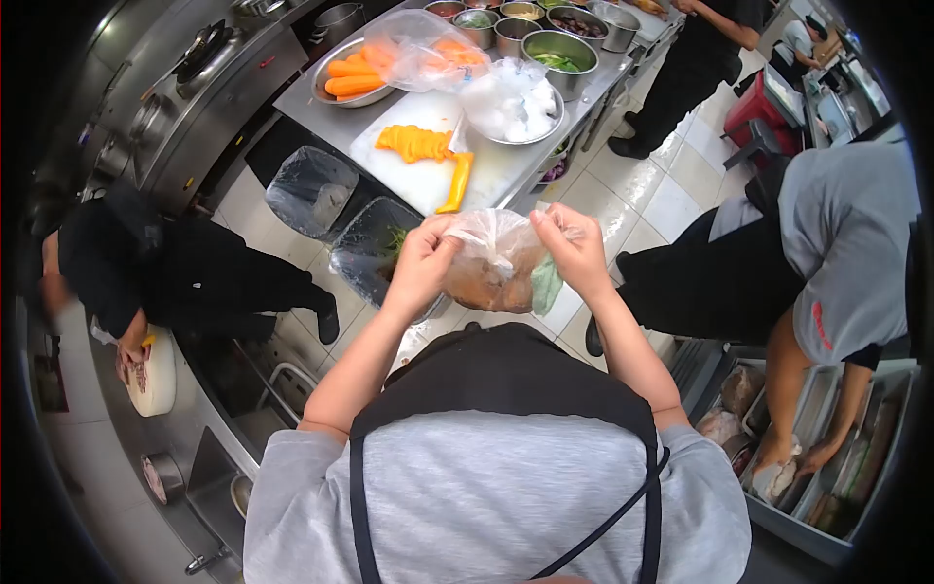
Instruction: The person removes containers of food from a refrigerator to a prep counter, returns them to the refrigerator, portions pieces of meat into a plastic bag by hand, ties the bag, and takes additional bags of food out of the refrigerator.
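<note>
My left hand (425,261) pinches one side of the gathered top of a clear plastic bag (491,255). Its opposite side is gripped by my right hand (574,251). Something brown lies inside the bag, its kind unclear through the plastic. A green cloth (547,286) hangs below my right hand; whether I hold it too is hard to see. Just ahead, a white cutting board (375,164) carries sliced orange pieces (413,143) and a knife with a yellow handle (455,183).
A bowl of carrots (352,80) and a bowl with white plastic (518,109) stand on the table, near several metal pots (559,63). Lined bins (375,258) sit beside it. Co-workers stand left (195,258) and right (846,243); the right one reaches into a drawer (827,516).
</note>
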A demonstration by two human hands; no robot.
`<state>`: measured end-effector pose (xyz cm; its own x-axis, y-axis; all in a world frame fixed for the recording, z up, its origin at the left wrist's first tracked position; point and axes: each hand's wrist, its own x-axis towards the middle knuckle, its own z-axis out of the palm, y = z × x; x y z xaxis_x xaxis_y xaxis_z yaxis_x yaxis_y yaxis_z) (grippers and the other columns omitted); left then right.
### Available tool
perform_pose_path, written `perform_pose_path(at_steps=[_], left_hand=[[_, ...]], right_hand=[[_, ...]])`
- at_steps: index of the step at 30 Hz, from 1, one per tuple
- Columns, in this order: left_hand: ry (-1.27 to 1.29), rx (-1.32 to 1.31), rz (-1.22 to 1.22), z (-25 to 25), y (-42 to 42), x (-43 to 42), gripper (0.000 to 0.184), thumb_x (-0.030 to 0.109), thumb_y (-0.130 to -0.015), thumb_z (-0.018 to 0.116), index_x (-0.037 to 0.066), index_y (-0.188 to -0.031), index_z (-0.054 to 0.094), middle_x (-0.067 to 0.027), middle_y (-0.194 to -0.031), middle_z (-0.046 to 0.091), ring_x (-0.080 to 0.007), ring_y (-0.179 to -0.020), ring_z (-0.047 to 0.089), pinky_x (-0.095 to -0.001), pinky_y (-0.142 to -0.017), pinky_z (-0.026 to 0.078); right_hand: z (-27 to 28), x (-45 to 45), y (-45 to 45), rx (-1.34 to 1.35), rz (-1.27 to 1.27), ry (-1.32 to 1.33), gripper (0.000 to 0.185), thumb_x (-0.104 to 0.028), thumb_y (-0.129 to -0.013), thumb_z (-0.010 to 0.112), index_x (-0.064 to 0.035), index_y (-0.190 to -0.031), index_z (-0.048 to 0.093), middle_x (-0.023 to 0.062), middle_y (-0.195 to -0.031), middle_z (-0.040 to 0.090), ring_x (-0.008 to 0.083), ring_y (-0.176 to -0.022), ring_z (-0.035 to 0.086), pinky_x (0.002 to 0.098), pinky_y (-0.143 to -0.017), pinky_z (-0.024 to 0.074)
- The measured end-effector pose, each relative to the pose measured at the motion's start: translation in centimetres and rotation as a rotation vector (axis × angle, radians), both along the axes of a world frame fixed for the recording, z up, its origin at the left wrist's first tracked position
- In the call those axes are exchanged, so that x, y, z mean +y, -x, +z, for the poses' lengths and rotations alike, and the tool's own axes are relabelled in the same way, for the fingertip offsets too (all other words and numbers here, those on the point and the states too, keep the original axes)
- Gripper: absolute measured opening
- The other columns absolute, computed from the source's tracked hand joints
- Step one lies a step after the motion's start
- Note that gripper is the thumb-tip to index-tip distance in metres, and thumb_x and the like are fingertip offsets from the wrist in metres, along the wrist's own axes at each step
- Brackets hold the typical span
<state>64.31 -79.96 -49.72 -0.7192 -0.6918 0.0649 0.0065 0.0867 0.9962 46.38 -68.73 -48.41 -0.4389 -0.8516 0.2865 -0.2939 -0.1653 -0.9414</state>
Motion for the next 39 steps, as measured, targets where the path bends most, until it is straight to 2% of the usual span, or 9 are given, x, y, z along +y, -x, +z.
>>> perform_pose_path(at_steps=[9,16,18,22,27,31,35,38,39], left_hand=[[-0.335,0.167,-0.054,0.6,0.9,-7.9,0.019,0.018,-0.088,0.056,0.001,-0.097,0.061,-0.0031,-0.087,0.062,-0.0098,-0.079,0.057,-0.0219,-0.068,0.042],[-0.936,0.06,-0.005,-10.7,13.2,-12.9,0.047,0.025,-0.087,0.058,-0.001,-0.122,0.041,-0.0174,-0.114,0.053,-0.0282,-0.101,0.057,-0.036,-0.089,0.047],[-1.149,0.074,0.194,-10.9,17.5,-13.3,0.06,0.016,-0.086,0.056,-0.001,-0.135,0.025,-0.0211,-0.13,0.041,-0.0329,-0.119,0.043,-0.0444,-0.101,0.037],[-0.953,0.199,0.233,-11.9,22.7,-14.0,0.05,-0.005,-0.079,0.04,-0.003,-0.129,0.033,-0.0188,-0.124,0.046,-0.0338,-0.115,0.046,-0.0531,-0.097,0.04],[-1.143,0.143,0.309,-11.8,21.0,-18.0,0.05,-0.004,-0.079,0.038,-0.007,-0.128,0.029,-0.0249,-0.118,0.047,-0.0483,-0.098,0.053,-0.0444,-0.073,0.057],[-1.068,0.212,0.213,-9.0,14.2,-17.5,0.048,-0.003,-0.079,0.039,-0.006,-0.126,0.032,-0.0242,-0.121,0.044,-0.0464,-0.106,0.05,-0.0358,-0.079,0.055],[-0.821,0.221,0.349,-6.3,7.4,-16.4,0.05,-0.005,-0.075,0.04,-0.009,-0.125,0.032,-0.0241,-0.124,0.042,-0.0429,-0.11,0.048,-0.0477,-0.083,0.052],[-0.601,0.13,0.467,-4.4,2.9,-15.2,0.051,-0.006,-0.074,0.038,-0.011,-0.124,0.033,-0.0255,-0.123,0.042,-0.0392,-0.112,0.048,-0.0541,-0.086,0.05],[-0.583,0.141,0.492,-5.9,0.9,-15.6,0.042,0.002,-0.081,0.043,-0.006,-0.122,0.035,-0.0211,-0.114,0.05,-0.0328,-0.098,0.058,-0.0459,-0.074,0.057]], right_hand=[[4.9,-2.5,2.0,-0.274,-0.092,0.044,0.031,-0.014,-0.088,0.056,-0.0074,-0.06,0.044,-0.0078,-0.061,0.04,0.0016,-0.059,0.033,0.0205,-0.053,0.0286],[6.2,0.6,9.7,-0.12,-0.342,0.118,0.033,-0.016,-0.09,0.054,-0.0125,-0.061,0.038,-0.0087,-0.063,0.035,0.0018,-0.059,0.028,0.0205,-0.053,0.0234],[6.5,1.0,11.3,-0.088,-0.396,0.146,0.033,-0.015,-0.09,0.054,-0.0124,-0.061,0.037,-0.0083,-0.063,0.034,0.0017,-0.06,0.028,0.02,-0.054,0.0227],[5.9,1.4,15.4,-0.047,-0.471,0.169,0.03,-0.015,-0.09,0.053,-0.013,-0.062,0.041,-0.0087,-0.063,0.037,0.0011,-0.058,0.031,0.0197,-0.053,0.0233],[5.3,-1.5,17.6,-0.104,-0.473,0.149,0.03,-0.015,-0.089,0.055,-0.0126,-0.062,0.041,-0.0091,-0.063,0.036,0.0008,-0.059,0.03,0.0197,-0.052,0.0242],[4.9,-7.0,18.7,-0.167,-0.43,0.208,0.032,-0.014,-0.089,0.056,-0.0118,-0.061,0.039,-0.0091,-0.063,0.035,0.0009,-0.059,0.03,0.0202,-0.052,0.0254],[2.5,-14.1,18.9,-0.343,-0.398,0.379,0.028,-0.014,-0.089,0.054,-0.0097,-0.063,0.043,-0.0082,-0.064,0.039,0.0019,-0.06,0.032,0.0207,-0.052,0.0276],[-0.2,-18.9,17.4,-0.153,-0.463,0.359,0.027,-0.016,-0.09,0.053,-0.0041,-0.065,0.048,-0.004,-0.062,0.044,0.0056,-0.06,0.038,0.0248,-0.054,0.0339],[-0.9,-20.0,16.6,-0.096,-0.444,0.343,0.026,-0.016,-0.089,0.054,-0.0024,-0.067,0.051,-0.0019,-0.061,0.047,0.0066,-0.061,0.04,0.0255,-0.055,0.0356]])
